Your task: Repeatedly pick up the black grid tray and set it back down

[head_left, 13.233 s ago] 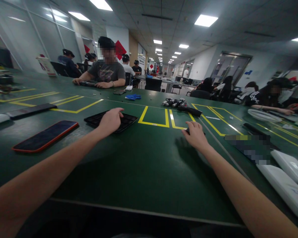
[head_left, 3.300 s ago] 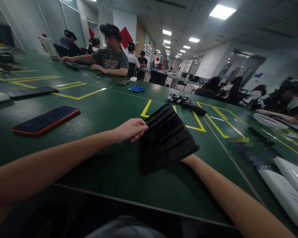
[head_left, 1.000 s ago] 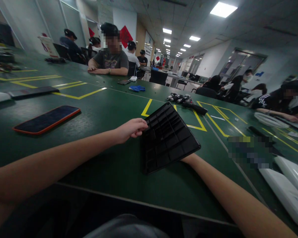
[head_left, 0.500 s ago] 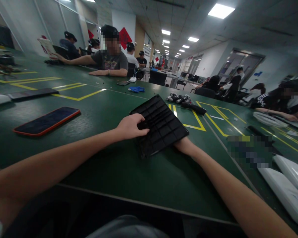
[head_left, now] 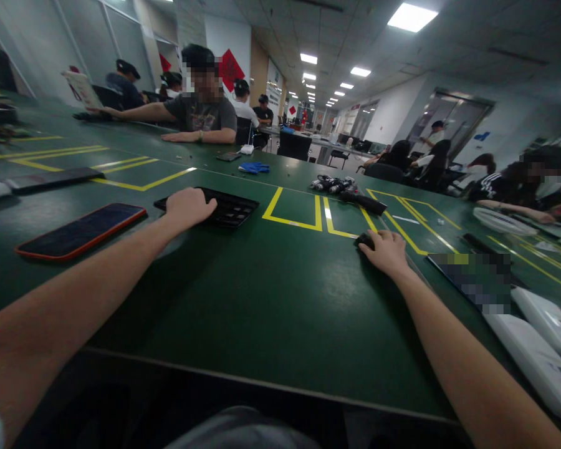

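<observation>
Black compartmented tray (head_left: 236, 209), lying apparently flat on the green table (head_left: 271, 299) beneath the left hand (head_left: 186, 206). Half a second ago it was tilted between both hands; now it is down, and the right hand (head_left: 387, 251) has left it for a small dark object (head_left: 363, 241) beside a yellow tape outline (head_left: 328, 218). The handling thus appears divided — one hand at the tray, one at the object — with the tray no longer needing support from below. Left fingers: bent down over the tray's left part, thumb held out to the right; the tips are hidden, so whether they grip cannot be told. Right fingers: slightly parted and arched, thumb side touching the object, which shows just left of them; a firm pinch cannot be confirmed. An orange-edged phone (head_left: 81, 231) lies left of the left fingers, a dark bundle (head_left: 334, 184) beyond the right ones.
</observation>
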Motion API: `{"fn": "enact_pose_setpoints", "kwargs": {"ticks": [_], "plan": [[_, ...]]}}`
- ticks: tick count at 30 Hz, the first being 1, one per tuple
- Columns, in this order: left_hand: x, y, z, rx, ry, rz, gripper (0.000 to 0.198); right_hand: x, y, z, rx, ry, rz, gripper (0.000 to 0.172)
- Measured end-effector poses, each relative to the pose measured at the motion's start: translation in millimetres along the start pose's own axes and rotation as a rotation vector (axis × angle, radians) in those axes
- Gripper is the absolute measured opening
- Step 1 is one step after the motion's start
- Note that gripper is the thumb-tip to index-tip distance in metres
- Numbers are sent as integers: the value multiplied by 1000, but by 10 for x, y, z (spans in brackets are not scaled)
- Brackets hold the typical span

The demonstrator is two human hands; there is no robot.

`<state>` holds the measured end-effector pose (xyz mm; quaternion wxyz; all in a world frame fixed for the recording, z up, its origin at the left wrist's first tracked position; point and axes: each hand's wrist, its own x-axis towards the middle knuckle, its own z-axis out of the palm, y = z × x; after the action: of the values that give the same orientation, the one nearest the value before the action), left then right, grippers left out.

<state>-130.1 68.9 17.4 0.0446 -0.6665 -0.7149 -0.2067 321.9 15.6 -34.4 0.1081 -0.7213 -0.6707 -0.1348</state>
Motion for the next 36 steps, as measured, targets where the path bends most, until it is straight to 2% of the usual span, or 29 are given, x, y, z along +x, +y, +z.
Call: {"fn": "enact_pose_setpoints", "kwargs": {"ticks": [3, 4, 6, 8, 10, 13, 15, 17, 19, 21, 24, 26, 28, 32, 34, 36], "plan": [[-153, 273, 39, -78, 65, 141, 35, -47, -274, -131, 40, 96, -56, 53], [-236, 385, 77, -112, 53, 204, 40, -82, -393, -166, 81, 113, -103, 53], [-422, 601, 192, -235, -61, 416, 47, -188, -654, -214, 186, 105, -224, 54], [-579, 762, 335, -266, -161, 607, 50, -327, -910, -236, 277, 25, -375, 55], [-660, 843, 461, -238, -276, 736, 49, -457, -1113, -242, 328, -102, -508, 55], [-660, 852, 532, -204, -368, 796, 43, -532, -1231, -246, 349, -245, -603, 54], [-666, 840, 489, -204, -318, 797, 41, -473, -1158, -251, 328, -218, -605, 52], [-743, 851, 401, -210, -233, 851, 39, -354, -969, -249, 264, -85, -533, 49], [-900, 896, 299, -229, -195, 991, 35, -223, -695, -224, 162, 78, -372, 47], [-1099, 962, 210, -257, -219, 1166, 29, -120, -394, -162, 47, 161, -201, 49], [-1338, 1055, 130, -279, -255, 1320, 26, -43, -40, -13, -9, 37, -65, 49], [-1381, 1083, 113, -262, -234, 1290, 25, -24, 70, 84, 19, -25, -46, 47], [-1311, 1071, 119, -193, -191, 1174, 24, -16, 91, 146, 27, -19, -43, 46], [-973, 934, 184, 37, -94, 777, 30, -13, 42, 168, 22, 5, -58, 45], [-826, 849, 230, 109, -123, 605, 32, -14, 35, 163, 34, 12, -64, 44], [-748, 794, 266, 123, -206, 563, 28, -14, 43, 165, 38, 16, -63, 44]]}}
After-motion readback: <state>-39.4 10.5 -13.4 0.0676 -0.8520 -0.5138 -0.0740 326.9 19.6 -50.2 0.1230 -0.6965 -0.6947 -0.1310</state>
